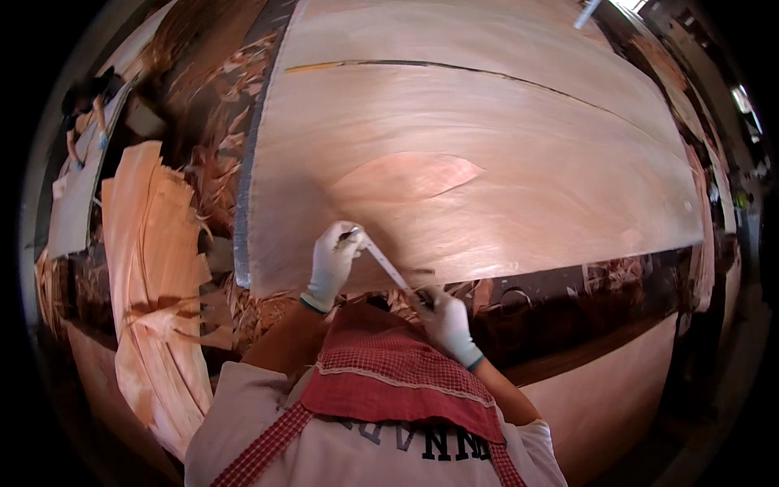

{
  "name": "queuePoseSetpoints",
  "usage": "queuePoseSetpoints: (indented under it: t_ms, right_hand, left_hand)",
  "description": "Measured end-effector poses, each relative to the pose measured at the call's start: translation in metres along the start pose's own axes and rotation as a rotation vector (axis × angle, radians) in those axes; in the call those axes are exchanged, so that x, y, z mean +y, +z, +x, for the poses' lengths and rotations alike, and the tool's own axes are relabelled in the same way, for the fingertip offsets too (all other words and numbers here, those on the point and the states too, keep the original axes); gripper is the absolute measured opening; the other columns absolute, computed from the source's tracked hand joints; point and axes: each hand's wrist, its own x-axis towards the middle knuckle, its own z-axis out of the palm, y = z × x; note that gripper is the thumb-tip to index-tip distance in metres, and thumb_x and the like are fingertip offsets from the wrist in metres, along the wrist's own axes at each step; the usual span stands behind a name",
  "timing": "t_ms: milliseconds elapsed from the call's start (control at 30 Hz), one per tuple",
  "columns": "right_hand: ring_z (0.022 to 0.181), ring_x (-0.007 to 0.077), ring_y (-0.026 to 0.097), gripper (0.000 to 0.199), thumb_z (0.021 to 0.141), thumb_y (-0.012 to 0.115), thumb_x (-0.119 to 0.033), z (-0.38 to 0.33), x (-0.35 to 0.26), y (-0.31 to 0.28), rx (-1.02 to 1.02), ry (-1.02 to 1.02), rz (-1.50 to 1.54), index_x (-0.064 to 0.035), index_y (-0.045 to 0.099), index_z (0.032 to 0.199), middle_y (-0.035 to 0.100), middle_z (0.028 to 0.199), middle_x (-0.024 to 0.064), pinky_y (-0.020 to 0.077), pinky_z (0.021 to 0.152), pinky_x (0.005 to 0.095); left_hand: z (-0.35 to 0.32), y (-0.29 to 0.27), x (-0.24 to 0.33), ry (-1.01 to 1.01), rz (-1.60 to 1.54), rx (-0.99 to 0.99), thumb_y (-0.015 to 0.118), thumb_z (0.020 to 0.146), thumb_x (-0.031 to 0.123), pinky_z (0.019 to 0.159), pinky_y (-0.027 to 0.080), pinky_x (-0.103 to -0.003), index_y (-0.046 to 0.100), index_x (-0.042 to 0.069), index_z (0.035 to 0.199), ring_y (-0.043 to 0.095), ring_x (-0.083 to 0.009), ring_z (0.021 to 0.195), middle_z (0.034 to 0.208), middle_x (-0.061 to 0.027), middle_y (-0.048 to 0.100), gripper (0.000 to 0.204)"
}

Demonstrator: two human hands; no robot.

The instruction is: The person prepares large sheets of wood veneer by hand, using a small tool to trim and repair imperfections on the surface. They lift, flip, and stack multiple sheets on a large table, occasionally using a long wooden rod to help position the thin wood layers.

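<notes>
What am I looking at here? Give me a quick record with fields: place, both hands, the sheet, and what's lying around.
Surface: large thin wood veneer sheet on a work table
Patch: leaf-shaped darker veneer piece lying on the sheet
Left hand: white glove, pinching one end of a pale strip of tape
Right hand: white glove, holding the strip's other end at the sheet's near edge
Left side: stack of veneer strips
Around: wood scraps

Two white-gloved hands [334,264] worked with one thin white strip [383,264] on one large pale wood veneer sheet [519,170]; one leaf-shaped veneer patch [406,176] lay there.
</notes>
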Motion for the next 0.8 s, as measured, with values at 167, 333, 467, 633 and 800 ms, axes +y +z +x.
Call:
queuePoseSetpoints:
  t_ms: [167, 333, 467, 633, 800]
  right_hand:
    - [0.062, 0.0159, 0.063, 0.028, 0.094, 0.064, -0.026, 0.065, -0.002, 0.075, -0.151, 0.128, 0.165, 0.0010, 0.061, 0.087, 0.064, 0.071, 0.0077, 0.0489, 0.057, 0.0298]
    - [0.060, 0.0114, 0.058, 0.026, 0.094, 0.065, -0.025, 0.136, 0.000, 0.124, -0.190, 0.425, 0.708, 0.0000, 0.061, 0.088, 0.064, 0.074, 0.0058, 0.0468, 0.055, 0.0270]
    - [0.063, 0.0128, 0.058, 0.026, 0.094, 0.065, -0.025, 0.150, 0.015, 0.142, -0.143, 0.544, 0.768, 0.0001, 0.061, 0.090, 0.064, 0.076, 0.0057, 0.0466, 0.056, 0.0288]
    - [0.074, 0.0369, 0.066, 0.024, 0.089, 0.068, -0.023, 0.168, 0.040, 0.123, 0.015, 0.009, -0.141, -0.0004, 0.062, 0.092, 0.067, 0.080, 0.0195, 0.0512, 0.065, 0.0449]
    - [0.059, 0.0250, 0.063, 0.026, 0.090, 0.067, -0.024, 0.181, 0.036, 0.066, -0.035, 0.200, 0.080, 0.0006, 0.064, 0.084, 0.065, 0.068, 0.0127, 0.0475, 0.053, 0.0377]
  left_hand:
    - [0.078, -0.048, -0.026, 0.332, 0.630, 0.279, 0.063, 0.089, 0.013, 0.079, 0.050, -0.037, 0.065, 0.006, 0.090, 0.064, -0.0222, 0.088, 0.088, -0.0067, 0.068, 0.007]
    - [0.172, -0.059, -0.056, 0.634, 0.867, 0.398, 0.067, 0.083, 0.018, 0.093, 0.045, -0.045, 0.065, 0.008, 0.091, 0.058, -0.0333, 0.105, 0.109, -0.0075, 0.065, 0.013]
    - [0.186, -0.066, -0.078, 0.664, 0.990, 0.411, 0.068, 0.084, 0.025, 0.099, 0.042, -0.048, 0.063, 0.010, 0.106, 0.055, -0.0346, 0.115, 0.124, -0.0092, 0.060, 0.027]
    - [0.160, -0.060, -0.087, 0.584, 1.196, 0.291, 0.066, 0.086, 0.043, 0.110, 0.032, -0.050, 0.056, 0.013, 0.128, 0.043, -0.0350, 0.133, 0.139, -0.0106, 0.051, 0.052]
    - [0.157, -0.053, -0.078, 0.536, 1.209, 0.251, 0.062, 0.091, 0.037, 0.113, 0.029, -0.050, 0.056, 0.011, 0.130, 0.040, -0.0340, 0.136, 0.141, -0.0097, 0.050, 0.047]
